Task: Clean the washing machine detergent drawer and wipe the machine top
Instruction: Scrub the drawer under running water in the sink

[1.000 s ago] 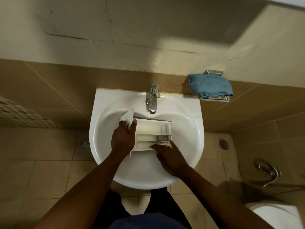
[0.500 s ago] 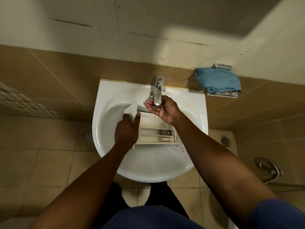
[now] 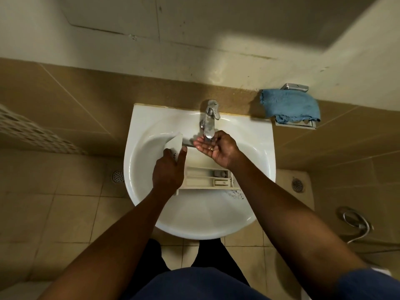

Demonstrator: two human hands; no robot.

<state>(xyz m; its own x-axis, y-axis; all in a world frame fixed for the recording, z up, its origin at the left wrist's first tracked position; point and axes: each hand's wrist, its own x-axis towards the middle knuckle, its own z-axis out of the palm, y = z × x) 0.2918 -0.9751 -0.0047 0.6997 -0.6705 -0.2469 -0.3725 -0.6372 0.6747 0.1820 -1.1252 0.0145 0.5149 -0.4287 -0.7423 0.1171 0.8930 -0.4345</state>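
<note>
Firmly, my left grip (image 3: 167,171) clasped the front panel of the white plastic detergent drawer (image 3: 206,180), steadying it inside the white ceramic basin (image 3: 260,163); my right grip (image 3: 217,149) lay cupped, holding nothing, beneath the chrome tap (image 3: 209,118), probably to catch water for rinsing.

The white sink (image 3: 259,135) holds the detergent drawer (image 3: 207,180), lying beneath the tap (image 3: 209,120).

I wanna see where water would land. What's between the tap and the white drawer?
The right hand, palm up under the tap, above the drawer, in the head view.
</note>
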